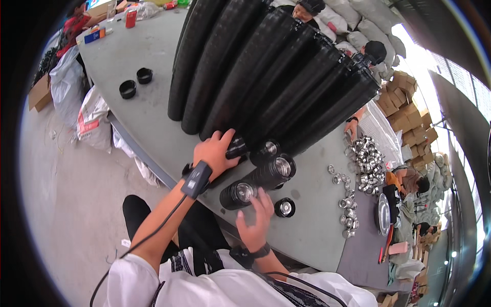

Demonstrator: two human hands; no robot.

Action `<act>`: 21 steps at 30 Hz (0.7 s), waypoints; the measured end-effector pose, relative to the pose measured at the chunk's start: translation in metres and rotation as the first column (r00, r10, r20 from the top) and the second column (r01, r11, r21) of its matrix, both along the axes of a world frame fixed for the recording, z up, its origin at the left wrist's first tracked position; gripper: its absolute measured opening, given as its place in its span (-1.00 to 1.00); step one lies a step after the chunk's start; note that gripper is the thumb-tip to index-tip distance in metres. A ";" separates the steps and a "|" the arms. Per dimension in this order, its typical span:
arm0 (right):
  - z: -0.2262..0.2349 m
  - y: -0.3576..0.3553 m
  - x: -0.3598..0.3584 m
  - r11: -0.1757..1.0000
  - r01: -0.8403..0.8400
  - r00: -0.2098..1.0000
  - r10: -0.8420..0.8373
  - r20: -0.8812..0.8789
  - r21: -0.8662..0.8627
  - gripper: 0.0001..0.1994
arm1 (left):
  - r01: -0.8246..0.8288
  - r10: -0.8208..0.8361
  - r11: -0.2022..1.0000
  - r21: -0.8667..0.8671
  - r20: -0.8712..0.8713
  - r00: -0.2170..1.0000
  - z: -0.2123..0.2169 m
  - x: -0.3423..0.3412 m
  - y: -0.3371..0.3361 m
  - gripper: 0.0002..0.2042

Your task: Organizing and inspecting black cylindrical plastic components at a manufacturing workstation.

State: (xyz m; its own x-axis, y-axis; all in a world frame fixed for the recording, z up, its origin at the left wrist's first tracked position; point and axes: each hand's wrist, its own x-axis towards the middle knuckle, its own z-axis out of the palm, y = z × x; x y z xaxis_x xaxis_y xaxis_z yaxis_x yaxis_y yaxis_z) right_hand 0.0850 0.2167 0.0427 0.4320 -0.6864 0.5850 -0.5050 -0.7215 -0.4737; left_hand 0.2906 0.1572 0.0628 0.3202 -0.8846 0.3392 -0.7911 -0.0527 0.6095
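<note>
My left hand (217, 153) is closed around a short black cylinder (236, 147) at the foot of the tall black columns (255, 71). Beside it lies a group of black round pieces with shiny silver insides, among them a short black stack (231, 197) and a longer black stack (271, 173). My right hand (254, 223) has its thumb and fingers apart. Its fingertips are close to the silver end of the short stack; whether they touch it I cannot tell. A single black cap with a silver centre (285, 207) rests to the right of that hand.
Two black rings (136, 83) lie on the grey table (153, 53) at left. Many silver rings (369, 158) are heaped at right, near another person's hand (352, 128). A round metal tray (383, 215) stands farther right. White sacks (93, 120) are beside the table's left edge.
</note>
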 end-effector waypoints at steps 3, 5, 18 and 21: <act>0.018 0.005 0.000 0.998 -0.001 0.999 0.004 0.041 -0.065 -0.50 | -0.024 0.006 0.995 -0.102 -0.173 0.985 0.029 0.006 0.028 -0.34; 0.031 0.002 0.008 0.994 -0.036 0.968 0.060 0.243 -0.102 -0.45 | -0.066 -0.046 0.953 -0.297 -0.356 0.934 0.049 0.007 0.048 -0.35; 0.084 0.011 0.036 0.937 -0.239 0.970 0.218 0.108 0.255 -0.29 | 0.361 -0.313 0.927 -0.099 -0.732 0.605 0.087 0.003 0.138 -0.25; 0.073 0.015 0.031 0.850 -0.349 0.899 0.185 0.397 0.395 -0.34 | 0.295 -0.505 0.779 -0.553 -0.275 0.818 0.052 -0.004 0.125 -0.34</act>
